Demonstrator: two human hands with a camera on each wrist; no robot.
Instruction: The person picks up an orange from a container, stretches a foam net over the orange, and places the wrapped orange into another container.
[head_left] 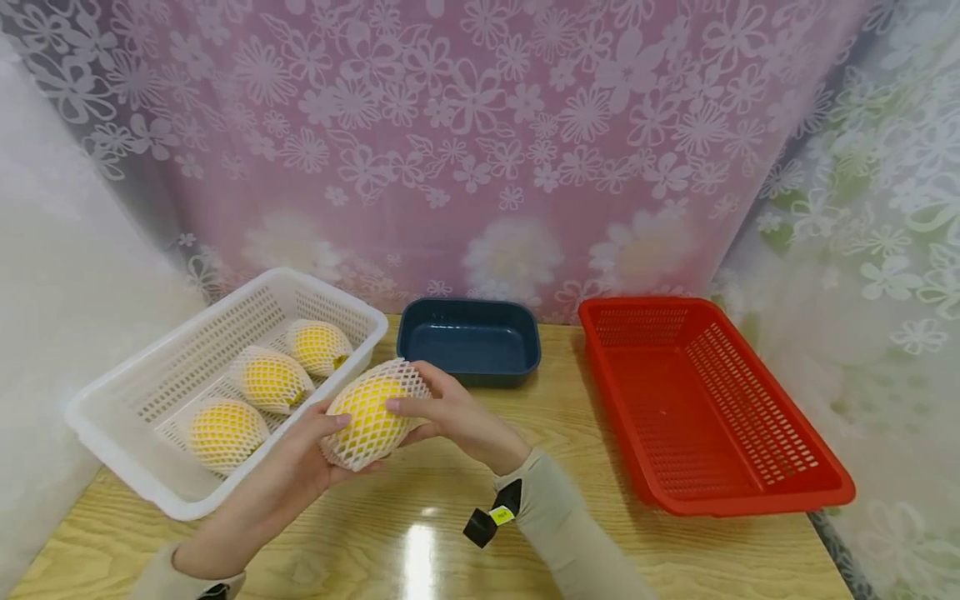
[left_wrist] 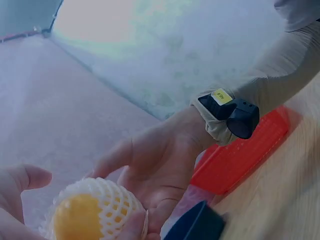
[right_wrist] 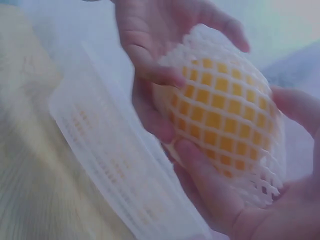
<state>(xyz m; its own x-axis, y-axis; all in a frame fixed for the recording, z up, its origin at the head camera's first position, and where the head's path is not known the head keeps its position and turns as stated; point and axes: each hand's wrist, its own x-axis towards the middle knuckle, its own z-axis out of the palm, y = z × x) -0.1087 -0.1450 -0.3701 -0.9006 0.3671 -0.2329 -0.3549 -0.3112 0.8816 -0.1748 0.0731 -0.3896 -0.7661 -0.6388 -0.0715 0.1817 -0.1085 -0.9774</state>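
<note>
A yellow fruit in a white foam net (head_left: 371,417) is held up over the table between both hands. My left hand (head_left: 300,462) cups its left side and underside, thumb lying on the netting. From the right, my right hand (head_left: 457,421) grips it with the thumb on top near the net's gathered end. In the right wrist view, fingers of both hands curl round the netted fruit (right_wrist: 222,112). Several more netted fruits (head_left: 273,380) lie in a row inside the white basket (head_left: 123,400), just left of my left hand.
A dark blue basin (head_left: 468,342) stands at the back middle, right behind my right hand. On the right is a red slotted basket (head_left: 663,417). All stand on a wooden table (head_left: 360,542), with a pink floral curtain (head_left: 480,150) behind.
</note>
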